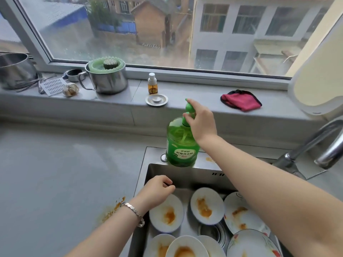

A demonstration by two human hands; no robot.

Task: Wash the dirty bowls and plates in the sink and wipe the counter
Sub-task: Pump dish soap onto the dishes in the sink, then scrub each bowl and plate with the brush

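A grey counter (55, 164) runs under a wide window (130, 25), with a steel sink (157, 169) set into it on the right. A green soap bottle (181, 145) stands upright on the sink's back ledge. The person's right grip (202, 125) is clenched round its pump head (189, 108), one finger lying over the top.

The left grip (157, 190) hangs over the sink's left side with fingers loosely curled, grasping nothing. It wears a bracelet (131, 209) at the wrist.

Down in the basin lie the dirty plates (207, 205), white and smeared with orange sauce, some overlapping. An orange stain (113, 208) marks the counter just beside the sink's left edge.

On the windowsill (185, 93) sit a red cloth (241, 100), a sink plug (156, 100), a small spray bottle (152, 84) and a steel pot (107, 78). The faucet (315, 143) curves in from the right.
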